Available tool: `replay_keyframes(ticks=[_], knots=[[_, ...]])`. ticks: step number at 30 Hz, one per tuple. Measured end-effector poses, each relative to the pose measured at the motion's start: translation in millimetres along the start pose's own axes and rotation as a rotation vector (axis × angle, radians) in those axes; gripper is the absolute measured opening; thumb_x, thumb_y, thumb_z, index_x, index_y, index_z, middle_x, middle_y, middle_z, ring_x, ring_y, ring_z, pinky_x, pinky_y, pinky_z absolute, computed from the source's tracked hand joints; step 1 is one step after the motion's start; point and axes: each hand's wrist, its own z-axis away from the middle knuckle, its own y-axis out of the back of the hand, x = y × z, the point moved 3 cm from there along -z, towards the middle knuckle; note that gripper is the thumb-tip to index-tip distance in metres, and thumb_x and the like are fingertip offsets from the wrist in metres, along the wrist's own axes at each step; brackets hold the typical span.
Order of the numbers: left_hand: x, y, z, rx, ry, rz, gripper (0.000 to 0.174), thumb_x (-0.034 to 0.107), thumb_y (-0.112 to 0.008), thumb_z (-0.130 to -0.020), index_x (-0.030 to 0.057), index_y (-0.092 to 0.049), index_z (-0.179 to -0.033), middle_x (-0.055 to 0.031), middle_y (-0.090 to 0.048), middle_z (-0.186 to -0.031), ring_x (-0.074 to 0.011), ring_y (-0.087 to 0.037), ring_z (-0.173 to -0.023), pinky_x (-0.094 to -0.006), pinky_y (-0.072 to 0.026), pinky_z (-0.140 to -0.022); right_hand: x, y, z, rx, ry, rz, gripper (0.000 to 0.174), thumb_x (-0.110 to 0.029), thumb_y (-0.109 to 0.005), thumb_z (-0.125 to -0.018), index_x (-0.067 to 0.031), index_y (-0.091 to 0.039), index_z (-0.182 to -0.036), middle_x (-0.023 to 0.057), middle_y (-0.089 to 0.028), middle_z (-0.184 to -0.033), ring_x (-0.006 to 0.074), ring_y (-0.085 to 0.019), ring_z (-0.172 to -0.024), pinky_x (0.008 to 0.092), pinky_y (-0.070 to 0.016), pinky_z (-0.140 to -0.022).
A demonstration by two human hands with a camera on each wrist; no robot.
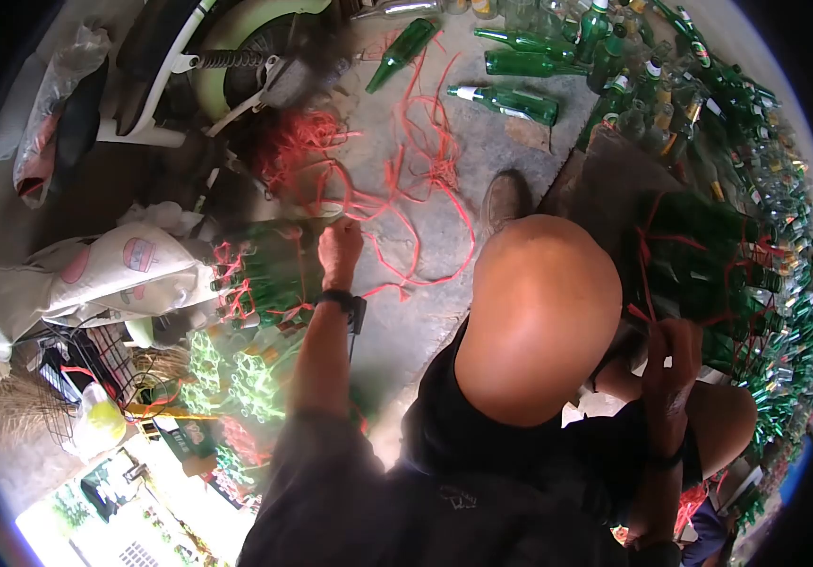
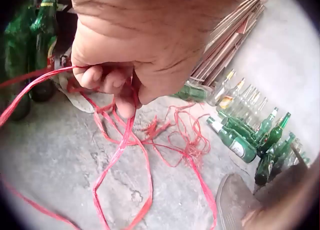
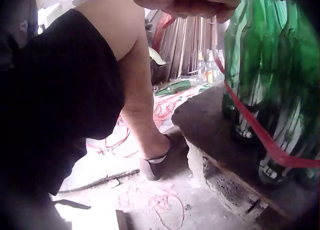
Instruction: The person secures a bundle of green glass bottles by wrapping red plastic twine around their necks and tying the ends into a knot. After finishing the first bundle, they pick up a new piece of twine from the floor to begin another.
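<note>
The left hand (image 1: 340, 250) (image 2: 145, 44) grips red string (image 2: 117, 147) between curled fingers, one length running off left and others hanging toward the floor. At the right, the other hand (image 1: 671, 354) (image 3: 192, 2) pinches a red string (image 1: 643, 269) beside a group of upright green bottles (image 1: 694, 250) (image 3: 260, 64). A red band (image 3: 250, 122) wraps low around those bottles, which stand on a raised slab (image 3: 200, 115). The right fingertips are partly cut off in the right wrist view.
Tangled red string (image 1: 416, 180) covers part of the concrete floor. Loose green bottles (image 1: 510, 102) lie at the top, near a large pile of bottles (image 1: 775, 161). Bound bottles (image 1: 269, 269) and a white sack (image 1: 113, 274) are at the left; a shoe (image 1: 506, 200) is mid-floor.
</note>
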Motion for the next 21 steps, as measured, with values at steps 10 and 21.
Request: replay_keyframes(ticks=[10,21], knots=[[12.2,-109.2,-6.6,-0.188,-0.084,0.348,0.039,0.023,-0.073,-0.085,0.0130,-0.074,-0.123,-0.0161,-0.077,-0.107,-0.0319,-0.075,-0.096,-0.0444,-0.0588,-0.085,0.7,-2.1,-2.7,-0.062,-0.066,0.057,0.008,0.009,-0.066,-0.090,0.0024,-0.062,-0.093,0.0156,-0.060,-0.086,0.0343,-0.058,-0.083,0.0424,-0.0480,-0.076],[-5.8,-137.5,4.3,0.011,0.091,0.717,0.043,0.009,-0.073,-0.080,0.0046,-0.076,-0.123,-0.0133,-0.078,-0.101,-0.0238,-0.072,-0.095,-0.0374,-0.0550,-0.087,2.3,-5.2,-6.0,-0.037,0.014,0.057,0.013,0.008,-0.067,-0.084,0.0006,-0.063,-0.094,0.0165,-0.062,-0.084,0.0367,-0.060,-0.079,0.0456,-0.0481,-0.075]])
